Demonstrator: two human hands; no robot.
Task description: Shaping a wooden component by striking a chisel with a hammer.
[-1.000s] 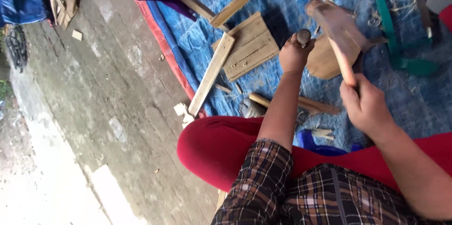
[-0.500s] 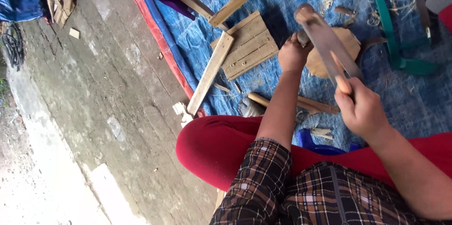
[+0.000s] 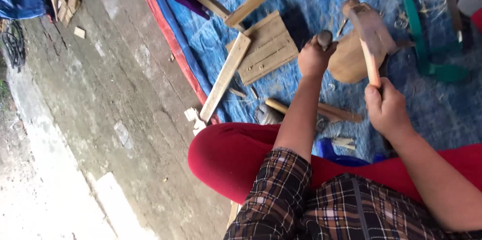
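- Our right hand (image 3: pixel 386 112) has its fingers wrapped tight around the wooden handle of a hatchet (image 3: pixel 369 34), gripped at the handle's low end, with the broad blade raised above the round wooden block (image 3: pixel 349 62).
- Our left hand (image 3: pixel 312 59) has its fingers closed around a short wooden peg (image 3: pixel 325 39), held upright beside the block, its grey top showing above the fist.
- We judge the hatchet head-heavy and stiff; a grip far down the handle gives swing, one nearer the head gives control.
- The peg looks light and rigid, thin enough to split; we would hold it low, knuckles away from the edge.
- Everything sits on a blue tarp (image 3: pixel 281 82) strewn with planks (image 3: pixel 224 77) and shavings.
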